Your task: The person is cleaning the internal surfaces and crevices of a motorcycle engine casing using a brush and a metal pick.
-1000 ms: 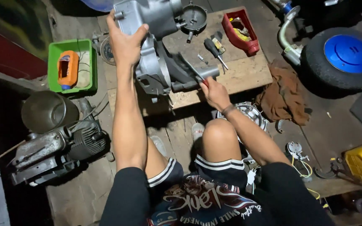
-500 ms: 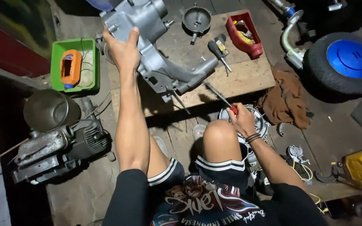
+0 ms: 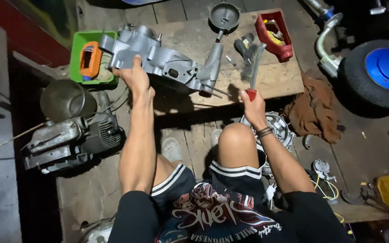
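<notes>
Left hand: closed on the near edge of a grey cast engine casing, held tilted over the wooden bench. Right hand: gripping a red-handled screwdriver, shaft blurred, pointing away, just right of the casing. Beyond: green tray far left, red tray far right.

We saw a matt grey cast-metal engine casing on a rough, worn wooden board, beside glossy green and red plastic trays, a crumpled brown cloth rag and a smooth blue-hubbed rubber wheel.
</notes>
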